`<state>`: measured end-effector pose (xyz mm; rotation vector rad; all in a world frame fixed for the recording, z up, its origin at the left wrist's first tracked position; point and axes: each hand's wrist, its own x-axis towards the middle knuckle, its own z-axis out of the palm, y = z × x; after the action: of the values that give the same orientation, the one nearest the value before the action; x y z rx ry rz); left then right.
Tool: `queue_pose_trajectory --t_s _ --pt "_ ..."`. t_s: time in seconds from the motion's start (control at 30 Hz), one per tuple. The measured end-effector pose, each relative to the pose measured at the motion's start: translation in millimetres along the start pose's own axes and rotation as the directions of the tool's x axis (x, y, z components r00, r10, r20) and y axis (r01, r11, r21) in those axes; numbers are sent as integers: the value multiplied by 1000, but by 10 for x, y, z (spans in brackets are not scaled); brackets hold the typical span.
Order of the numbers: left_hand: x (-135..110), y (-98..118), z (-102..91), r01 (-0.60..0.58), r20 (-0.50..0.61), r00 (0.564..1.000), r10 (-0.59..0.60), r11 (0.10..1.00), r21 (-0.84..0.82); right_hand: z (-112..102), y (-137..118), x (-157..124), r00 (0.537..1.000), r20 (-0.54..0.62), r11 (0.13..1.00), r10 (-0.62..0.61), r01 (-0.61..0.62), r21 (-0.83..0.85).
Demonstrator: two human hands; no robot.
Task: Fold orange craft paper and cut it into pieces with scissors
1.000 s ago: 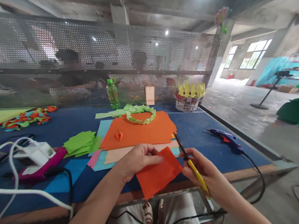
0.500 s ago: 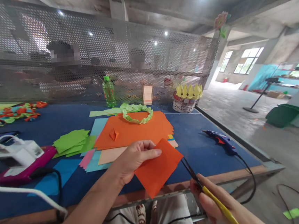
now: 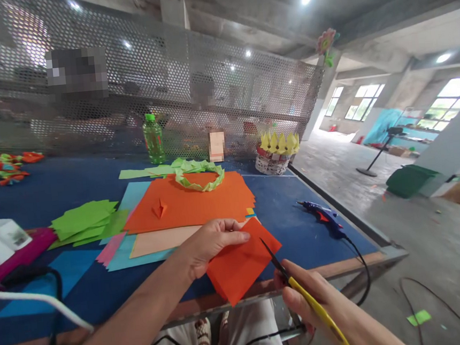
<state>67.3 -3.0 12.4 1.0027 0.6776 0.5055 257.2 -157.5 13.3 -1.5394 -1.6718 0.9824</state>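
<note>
My left hand (image 3: pixel 214 243) pinches a square of orange paper (image 3: pixel 242 265) by its upper left edge, thumb on top, above the table's front edge. The square seems more than one sheet thick. My right hand (image 3: pixel 321 298) grips a pair of scissors (image 3: pixel 314 306) with yellow handles. One dark blade lies over the paper near its right corner; the other blade is hidden behind the sheet. Beyond my hands lies a stack of larger orange sheets (image 3: pixel 205 209), bearing a small folded orange piece (image 3: pixel 159 208) and a pale green folded-paper ring (image 3: pixel 201 187).
Green paper squares (image 3: pixel 83 220) and a magenta power strip (image 3: pixel 18 261) with white plugs are on the left. A green bottle (image 3: pixel 153 140) and a basket (image 3: pixel 272 163) with yellow paper points stand at the back. A blue glue gun (image 3: pixel 324 217) lies right, its cord trailing over the edge.
The scissors have moved from the paper's right corner onto it, one blade now over the sheet. My left hand still holds the paper. The view has turned slightly right.
</note>
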Motion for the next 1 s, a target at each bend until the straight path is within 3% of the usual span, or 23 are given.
queue_pose_trajectory --t_s 0.2,0.4,0.77,1.0 --pt "77 63 12 3 -9 1000 -3 1000 -14 -164 3 78 996 87 997 16 -9 -80" --pt "103 159 -58 -32 -24 999 32 999 -3 -254 72 248 984 174 998 48 -41 -45" --pt "74 310 -198 -77 -60 995 76 997 -16 -266 -111 482 969 244 991 -43 72 -112" --pt "61 376 -262 -87 -80 993 85 996 -22 -188 -124 582 982 188 999 0 6 -33"
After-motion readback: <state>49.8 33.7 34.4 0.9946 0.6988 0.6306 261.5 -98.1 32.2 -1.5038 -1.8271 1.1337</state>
